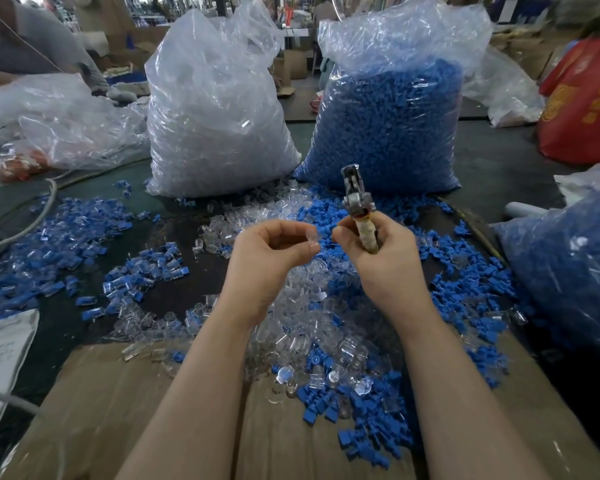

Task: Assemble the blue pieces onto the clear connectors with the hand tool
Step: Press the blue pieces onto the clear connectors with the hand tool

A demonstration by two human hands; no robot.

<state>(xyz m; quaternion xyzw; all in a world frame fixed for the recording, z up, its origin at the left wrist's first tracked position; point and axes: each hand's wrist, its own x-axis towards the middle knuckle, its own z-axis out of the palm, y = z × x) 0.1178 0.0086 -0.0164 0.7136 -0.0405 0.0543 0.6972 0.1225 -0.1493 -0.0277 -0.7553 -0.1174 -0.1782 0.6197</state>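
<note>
My left hand (271,252) pinches a small clear connector (311,235) between thumb and fingertips. My right hand (378,252) grips the hand tool (355,199) by its tape-wrapped handle, metal jaws pointing up and away. The two hands are close together above the table, with the connector a little left of the right thumb. Under and around them lies a heap of loose clear connectors (312,327) mixed with loose blue pieces (371,414). Joined blue-and-clear parts (132,275) are scattered to the left.
Two tall plastic bags stand behind the heap, one of clear connectors (219,109), one of blue pieces (388,123). Another bag of blue pieces (568,271) lies at right. Cardboard (125,410) covers the near table. A red bag (586,102) and a cable (32,216) sit at the edges.
</note>
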